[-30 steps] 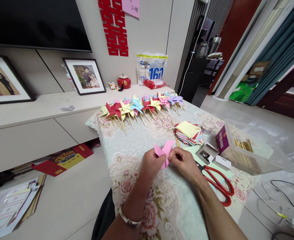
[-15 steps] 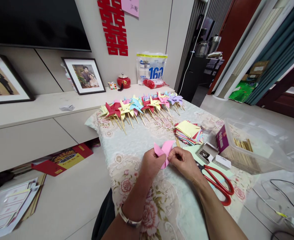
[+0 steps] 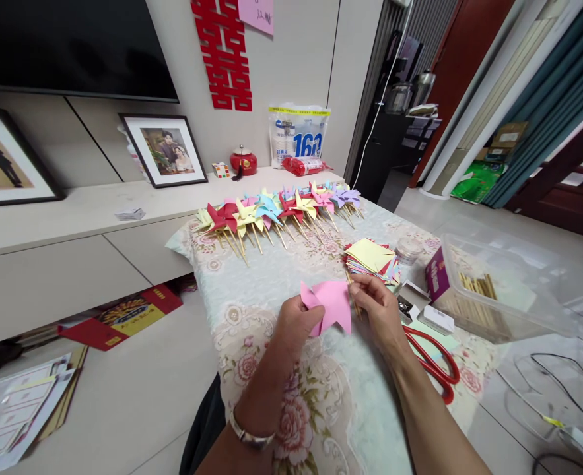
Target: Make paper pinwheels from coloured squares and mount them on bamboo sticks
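My left hand (image 3: pixel 297 324) is closed on a pink paper pinwheel piece (image 3: pixel 335 305), its slit corners spread out flatter on the right side. The thumb presses on the paper's left part. My right hand (image 3: pixel 376 300) has its fingertips closed at a thin wooden stick (image 3: pixel 357 305) just right of the pink paper; how firmly it grips is hard to see. Beyond it lies a stack of coloured paper squares (image 3: pixel 370 258). Red-handled scissors (image 3: pixel 437 363) lie beside my right forearm, with their blades hidden.
Finished pinwheels on sticks (image 3: pixel 271 210) line the far end of the flowered tablecloth (image 3: pixel 251 290). To the right are a small box of metal pins (image 3: pixel 406 309), a white box (image 3: pixel 438 320), a round clear container (image 3: pixel 410 249) and a plastic bin (image 3: pixel 529 316) with sticks.
My right hand has left the pink paper and moved slightly right and up to the wooden stick. The pink paper, still in my left hand, has spread open.
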A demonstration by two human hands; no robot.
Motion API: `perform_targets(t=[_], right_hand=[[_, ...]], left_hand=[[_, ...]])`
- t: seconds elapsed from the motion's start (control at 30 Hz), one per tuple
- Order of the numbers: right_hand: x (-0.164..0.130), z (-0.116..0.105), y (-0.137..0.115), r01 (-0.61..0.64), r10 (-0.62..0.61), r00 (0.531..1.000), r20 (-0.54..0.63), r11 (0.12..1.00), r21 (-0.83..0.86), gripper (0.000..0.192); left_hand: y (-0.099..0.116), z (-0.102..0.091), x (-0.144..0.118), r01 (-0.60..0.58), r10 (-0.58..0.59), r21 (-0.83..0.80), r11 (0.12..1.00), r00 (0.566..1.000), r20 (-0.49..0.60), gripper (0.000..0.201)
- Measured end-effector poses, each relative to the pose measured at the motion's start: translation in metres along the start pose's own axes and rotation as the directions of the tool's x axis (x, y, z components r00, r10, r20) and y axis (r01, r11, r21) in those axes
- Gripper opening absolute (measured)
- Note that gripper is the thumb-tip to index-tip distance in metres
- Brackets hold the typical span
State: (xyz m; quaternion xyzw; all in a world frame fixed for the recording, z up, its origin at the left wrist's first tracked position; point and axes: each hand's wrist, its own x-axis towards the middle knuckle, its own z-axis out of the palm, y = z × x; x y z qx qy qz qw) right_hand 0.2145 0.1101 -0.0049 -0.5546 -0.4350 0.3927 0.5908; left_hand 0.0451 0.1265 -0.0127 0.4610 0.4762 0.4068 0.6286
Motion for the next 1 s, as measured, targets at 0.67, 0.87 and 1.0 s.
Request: perform_targets(t=[0.67,0.87,1.0], right_hand=[[-0.009,0.001,-0.009,-0.066,0.142,0.897,0.418,0.979,-0.191,0.072],[-0.009,0.000,-0.011,0.038,0.088,0.907,0.413,0.957,-0.287,0.069],[-0.012,-0.002,-0.012,0.053,0.076,0.911,0.405,0.953,-0.298,0.071]], left_hand=[[0.027,-0.014,0.001,-0.067,-0.018,0.345,0.936,0.971,0.238,0.007],[0.033,-0.010,0.002,-0.150,0.007,0.504,0.851,0.961,0.275,0.013],[0.038,-0.005,-0.001,-0.162,0.015,0.513,0.843,0.960,0.279,0.016]])
